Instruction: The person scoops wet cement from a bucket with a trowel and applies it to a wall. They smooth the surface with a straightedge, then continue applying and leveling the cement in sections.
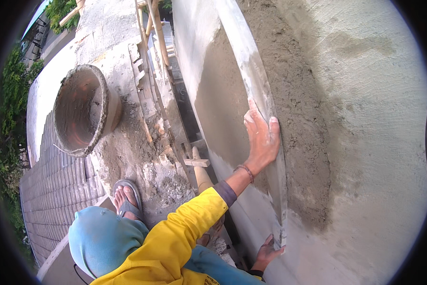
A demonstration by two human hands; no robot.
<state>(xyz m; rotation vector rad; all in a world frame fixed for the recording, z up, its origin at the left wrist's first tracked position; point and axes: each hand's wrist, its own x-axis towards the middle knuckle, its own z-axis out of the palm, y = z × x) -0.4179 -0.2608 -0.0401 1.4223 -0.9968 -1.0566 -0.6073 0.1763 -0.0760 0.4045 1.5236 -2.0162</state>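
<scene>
Long board [256, 71] held against wall [375, 118], dark patch of plaster [301, 128] alongside.
Left hand [262, 142] grips higher up, right hand [267, 254] near bottom end; crusted bucket [111, 116] off left.

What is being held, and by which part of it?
A long, pale, grey-smeared bar: left hand partway along, right hand at its lower end.

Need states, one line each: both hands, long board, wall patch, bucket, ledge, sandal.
Left hand: gripping board midway, thumb and fingers apart
Right hand: gripping board's lower end
Long board: held along the wall, smeared grey
Wall patch: darker, looks damp; rough right of board, smoother left
Bucket: open, rim crusted
Ledge: littered with rubble
Sandal: worn on a foot
</scene>
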